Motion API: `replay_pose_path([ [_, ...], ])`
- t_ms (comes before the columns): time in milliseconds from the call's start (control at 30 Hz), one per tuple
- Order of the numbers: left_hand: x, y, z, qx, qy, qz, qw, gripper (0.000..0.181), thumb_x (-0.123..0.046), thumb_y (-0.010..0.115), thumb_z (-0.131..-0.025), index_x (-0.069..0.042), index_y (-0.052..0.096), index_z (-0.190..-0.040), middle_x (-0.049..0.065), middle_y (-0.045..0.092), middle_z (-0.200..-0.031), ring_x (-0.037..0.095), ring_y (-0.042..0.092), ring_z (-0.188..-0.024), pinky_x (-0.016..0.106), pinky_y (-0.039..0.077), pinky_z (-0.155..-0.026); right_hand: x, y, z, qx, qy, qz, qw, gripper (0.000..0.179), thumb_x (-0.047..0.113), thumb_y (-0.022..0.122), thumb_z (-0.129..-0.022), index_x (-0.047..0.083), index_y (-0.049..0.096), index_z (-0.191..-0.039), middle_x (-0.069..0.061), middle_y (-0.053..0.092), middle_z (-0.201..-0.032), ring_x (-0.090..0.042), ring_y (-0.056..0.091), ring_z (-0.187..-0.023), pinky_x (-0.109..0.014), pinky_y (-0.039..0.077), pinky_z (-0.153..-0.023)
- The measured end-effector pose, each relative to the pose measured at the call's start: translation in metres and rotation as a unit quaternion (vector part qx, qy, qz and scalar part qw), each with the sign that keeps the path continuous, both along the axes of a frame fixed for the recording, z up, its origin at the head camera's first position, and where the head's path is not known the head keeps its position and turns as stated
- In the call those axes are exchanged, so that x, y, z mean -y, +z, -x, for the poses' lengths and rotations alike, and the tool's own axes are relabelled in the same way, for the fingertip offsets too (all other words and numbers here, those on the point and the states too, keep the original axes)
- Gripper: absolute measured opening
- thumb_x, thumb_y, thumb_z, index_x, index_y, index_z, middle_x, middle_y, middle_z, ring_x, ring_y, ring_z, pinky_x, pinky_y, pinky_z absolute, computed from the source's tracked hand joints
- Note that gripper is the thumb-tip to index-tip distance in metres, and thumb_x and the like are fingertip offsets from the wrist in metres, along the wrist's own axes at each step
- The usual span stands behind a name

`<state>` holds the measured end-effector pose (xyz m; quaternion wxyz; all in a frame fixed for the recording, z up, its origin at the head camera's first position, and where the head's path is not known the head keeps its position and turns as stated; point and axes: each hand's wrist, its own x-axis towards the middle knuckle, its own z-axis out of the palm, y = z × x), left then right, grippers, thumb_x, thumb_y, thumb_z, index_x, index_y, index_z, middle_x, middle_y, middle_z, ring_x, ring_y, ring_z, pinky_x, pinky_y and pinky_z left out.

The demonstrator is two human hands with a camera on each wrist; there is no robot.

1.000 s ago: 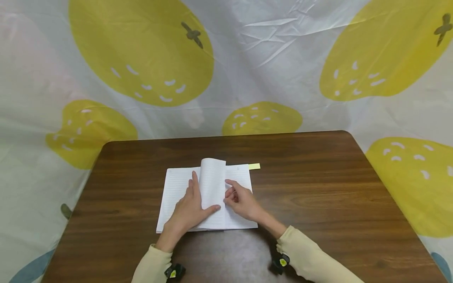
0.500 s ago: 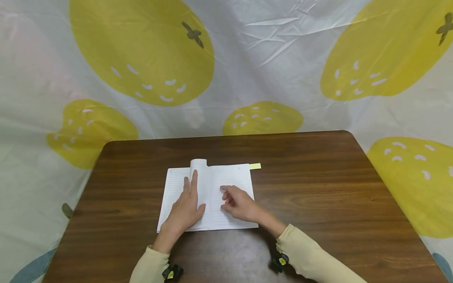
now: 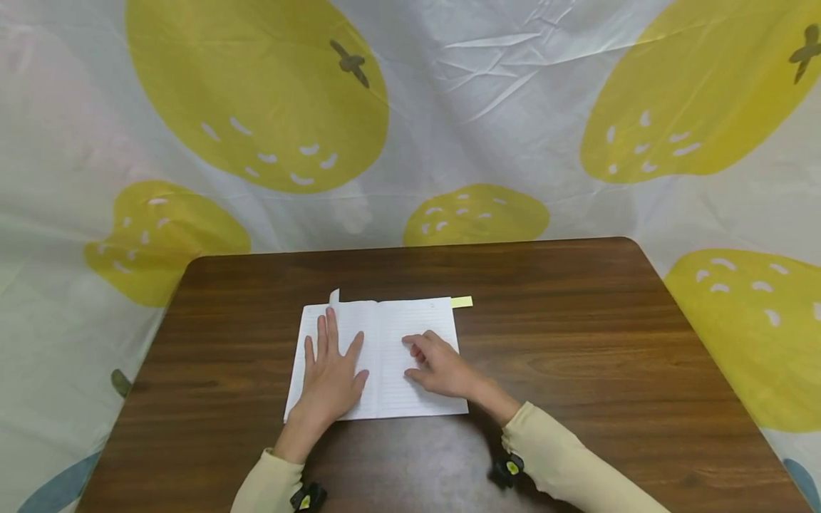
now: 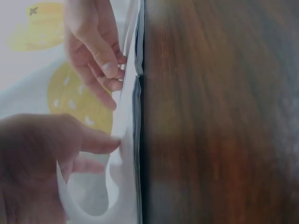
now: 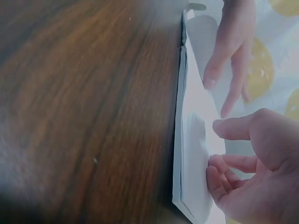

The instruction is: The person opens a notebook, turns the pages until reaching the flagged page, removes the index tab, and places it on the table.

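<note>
An open notebook [image 3: 417, 400] with lined white pages lies on the table. My left hand [image 3: 328, 385] is spread over its left page, fingers pointing away from me. A turning leaf [image 3: 334, 297] stands up past the top edge behind those fingertips; in the left wrist view the curled leaf [image 4: 88, 215] bends up against the palm side of that hand. Over the right page is my right hand [image 3: 445, 372], its fingers loosely bent and nothing held. In the right wrist view its fingertips [image 5: 216, 161] are at the page surface; whether they touch it I cannot tell.
A yellow sticky tab [image 3: 462, 302] juts out from the notebook's upper right corner. Brown wooden table [image 3: 577, 335] surrounds the notebook, with rounded far corners. Behind it hangs a white cloth [image 3: 423, 92] printed with yellow fruit.
The leaf has swept from right to left across the notebook, uncovering the right page. My left hand has moved slightly left and its fingers have spread. My right hand stays over the right page.
</note>
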<state>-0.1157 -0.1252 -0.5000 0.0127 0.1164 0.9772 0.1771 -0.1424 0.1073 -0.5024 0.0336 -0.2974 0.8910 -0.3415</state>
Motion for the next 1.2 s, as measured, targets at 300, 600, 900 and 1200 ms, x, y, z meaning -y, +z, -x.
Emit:
replay_pose_path([
  [300,0.004,0.001,0.002,-0.018,0.014,-0.001,0.9998,0.089,-0.040,0.083,-0.082,0.002,0.045,-0.150,0.032,-0.013,-0.165,0.050,-0.007,-0.155,0.071,0.001,-0.119,-0.005,0.005,0.013,0.018,-0.004,-0.072,0.9973,0.067,0.018,0.087,-0.079,-0.003,0.055,-0.135,-0.010,0.056,-0.103,-0.018,0.050,-0.091,-0.032,0.046,-0.084],
  [600,0.004,0.004,0.004,0.093,0.015,-0.015,0.9955,0.073,-0.034,0.074,-0.092,-0.005,0.044,-0.152,0.035,0.022,-0.161,0.056,0.024,-0.148,0.071,0.028,-0.113,0.004,0.013,0.054,0.036,0.003,-0.148,0.9882,0.084,0.028,0.091,-0.075,-0.003,0.051,-0.142,-0.018,0.056,-0.114,-0.023,0.052,-0.096,-0.038,0.048,-0.088],
  [900,0.005,0.003,0.008,0.117,0.003,0.004,0.9931,0.068,-0.035,0.072,-0.094,-0.009,0.047,-0.151,0.034,0.028,-0.160,0.058,0.027,-0.146,0.071,0.034,-0.109,0.023,0.021,0.080,0.029,0.012,-0.231,0.9724,0.101,0.043,0.094,-0.068,0.005,0.045,-0.148,-0.023,0.049,-0.126,-0.035,0.053,-0.109,-0.045,0.050,-0.093],
  [1200,0.004,0.002,0.010,0.103,-0.007,0.010,0.9946,0.066,-0.035,0.072,-0.094,-0.008,0.050,-0.149,0.036,0.032,-0.157,0.058,0.031,-0.144,0.071,0.038,-0.106,0.045,0.030,0.092,0.045,0.023,-0.320,0.9459,0.120,0.053,0.095,-0.061,0.014,0.035,-0.158,-0.015,0.038,-0.145,-0.030,0.040,-0.128,-0.042,0.036,-0.104],
])
